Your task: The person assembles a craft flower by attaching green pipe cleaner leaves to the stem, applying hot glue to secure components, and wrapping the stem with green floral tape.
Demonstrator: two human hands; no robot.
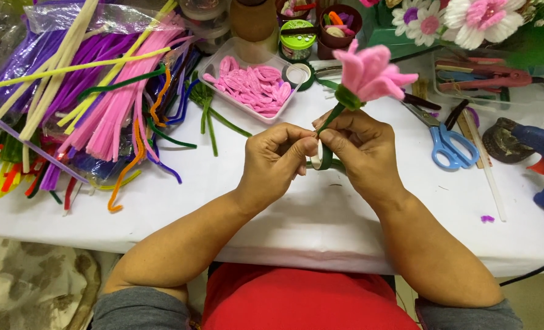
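At the centre of the frame, the right hand [362, 148] has its grip closed on the green stem just under the pink flower [370, 73], which stands up above both hands. The left hand [278, 160] is closed on a roll of green tape [324, 157] pressed against the same stem.

The stem is thin and the flower head looks heavy, so a twist or a loose pinch could tip the head over or pull the petals askew. The tape may also wrinkle or stick to the fingers if it goes slack.

On the table [321, 214], in the upper middle, a clear tray [214, 64] holds loose pink petals [257, 85]. Behind it a brown cup [340, 38] holds small coloured bits. A clear box [443, 91] at upper right holds red pliers [486, 74].
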